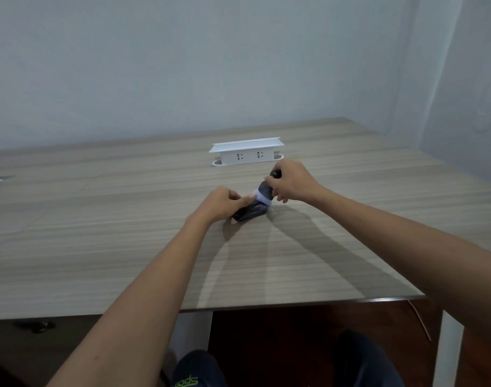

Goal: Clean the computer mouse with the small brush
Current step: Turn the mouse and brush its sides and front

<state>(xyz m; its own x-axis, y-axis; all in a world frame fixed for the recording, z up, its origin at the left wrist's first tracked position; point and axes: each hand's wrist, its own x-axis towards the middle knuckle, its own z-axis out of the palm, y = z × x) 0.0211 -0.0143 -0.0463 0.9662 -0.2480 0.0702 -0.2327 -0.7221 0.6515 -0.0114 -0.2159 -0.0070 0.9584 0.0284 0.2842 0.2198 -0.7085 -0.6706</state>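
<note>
I see left hand (pixel 220 203) holding dark grey plastic computer mouse (pixel 248 212) on wood-grain table (pixel 127 247); right hand (pixel 290 181) grips dark-handled, white-bristled small brush (pixel 265 192) against it.

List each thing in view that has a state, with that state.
computer mouse: on the table, steadied by the left hand.
small brush: gripped by the right hand, bristles down on the mouse.
left hand: holds the mouse.
right hand: grips the brush handle.
socket box: raised, nothing plugged in.
table: bears everything.
</note>
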